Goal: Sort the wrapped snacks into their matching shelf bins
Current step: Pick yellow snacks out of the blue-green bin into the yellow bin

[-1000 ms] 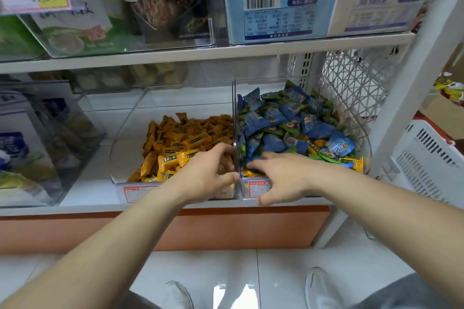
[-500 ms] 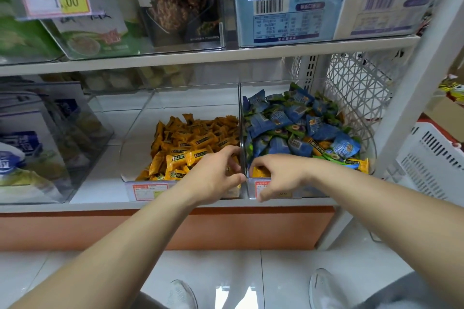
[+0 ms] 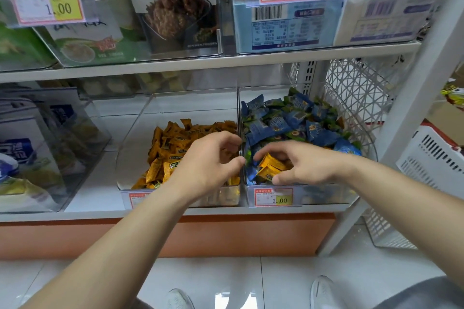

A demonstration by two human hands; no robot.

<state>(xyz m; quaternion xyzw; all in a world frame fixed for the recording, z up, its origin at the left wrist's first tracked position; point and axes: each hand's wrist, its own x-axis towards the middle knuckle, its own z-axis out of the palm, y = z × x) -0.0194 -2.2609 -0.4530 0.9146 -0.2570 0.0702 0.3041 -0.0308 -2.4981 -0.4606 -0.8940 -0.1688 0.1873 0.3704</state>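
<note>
On the lower shelf [image 3: 95,190], a clear bin of bagged goods [image 3: 62,133] stands furthest left. Next to it, two clear snack bins stand side by side and touching, each with one price tag on its front.

The left bin [image 3: 135,133] holds a heap of orange snacks [image 3: 173,148], too many to count, all of one kind. The left hand [image 3: 208,160] hovers over the front right of this heap with fingers curled inward and thumb near the wall between the bins. Whether it holds a wrapper cannot be told.

The right bin [image 3: 326,195] is piled with blue and green snacks [image 3: 288,120], again beyond counting. In its front left corner lie two or three stray orange snacks [image 3: 272,165]. The right hand [image 3: 308,163] grips these, with fingers bent over the top and thumb underneath.

Further right stands one white basket [image 3: 431,158]. Two shoes show on the floor below.

Half a second earlier, the right hand lay lower over that front corner and covered the orange pieces. Now it sits a little higher and they show between fingers and thumb. The left hand stays over the left bin.
</note>
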